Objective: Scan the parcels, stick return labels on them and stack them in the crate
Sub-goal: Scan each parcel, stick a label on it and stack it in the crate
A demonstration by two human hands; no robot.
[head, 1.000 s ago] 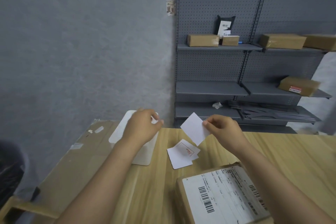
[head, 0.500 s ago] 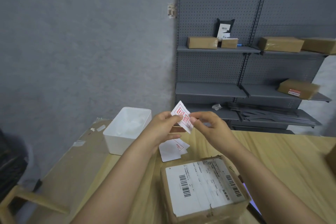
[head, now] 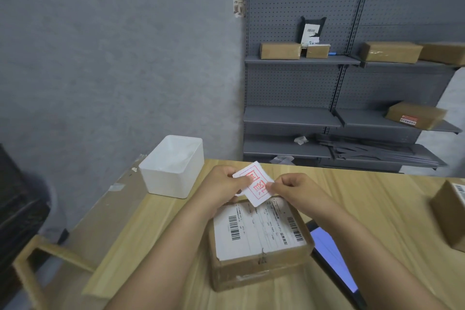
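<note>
A white return label (head: 254, 182) with red print is held up between both hands over the far edge of a cardboard parcel (head: 259, 244). My left hand (head: 222, 187) pinches its left corner and my right hand (head: 293, 190) pinches its right edge. The parcel lies on the wooden table (head: 377, 209) right in front of me, with a white shipping label with barcodes on top. A second parcel (head: 450, 216) sits at the table's right edge.
A white plastic bin (head: 173, 166) stands at the table's far left corner. A device with a lit screen (head: 332, 257) lies right of the parcel. Grey shelving (head: 352, 98) with several cardboard boxes stands behind the table. A flat cardboard sheet (head: 100, 211) lies left of the table.
My left hand left the white bin and joined the right on the label. The label turned its red print towards me, and both hands brought it down over the parcel.
</note>
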